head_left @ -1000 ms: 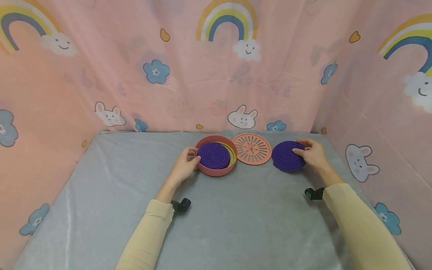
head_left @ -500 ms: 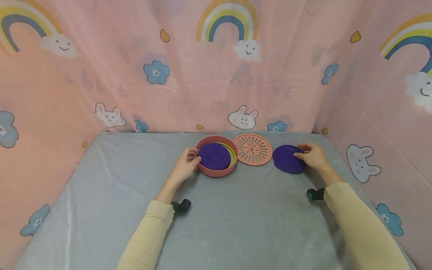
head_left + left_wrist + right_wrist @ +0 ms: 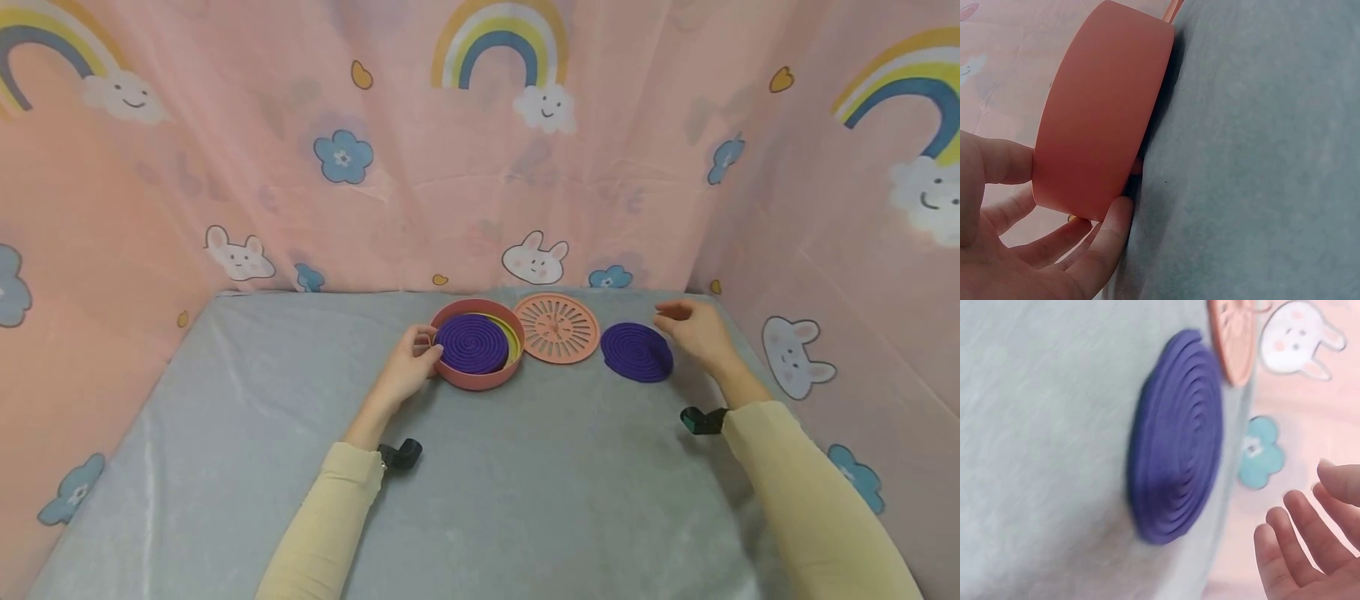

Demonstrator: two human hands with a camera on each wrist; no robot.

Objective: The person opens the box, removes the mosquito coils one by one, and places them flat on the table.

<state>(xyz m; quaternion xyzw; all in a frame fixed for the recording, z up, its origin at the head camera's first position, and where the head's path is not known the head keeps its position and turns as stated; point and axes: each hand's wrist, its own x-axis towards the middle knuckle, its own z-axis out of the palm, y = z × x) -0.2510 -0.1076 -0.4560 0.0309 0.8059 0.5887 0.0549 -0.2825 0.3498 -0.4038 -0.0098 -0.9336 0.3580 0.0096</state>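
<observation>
Grey cloth-covered table (image 3: 540,492), near far edge: round coral-pink case (image 3: 482,382), left hand (image 3: 407,364) grasping; flat purple spiral coil (image 3: 637,352), right hand (image 3: 697,331) released alongside.

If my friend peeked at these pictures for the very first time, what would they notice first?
Probably the purple spirals: the left spiral sits in the pink tub, and the right spiral lies on the grey cloth. Next, maybe the slotted pink disc between them, or the big rainbow up on the pink curtain behind.
</observation>
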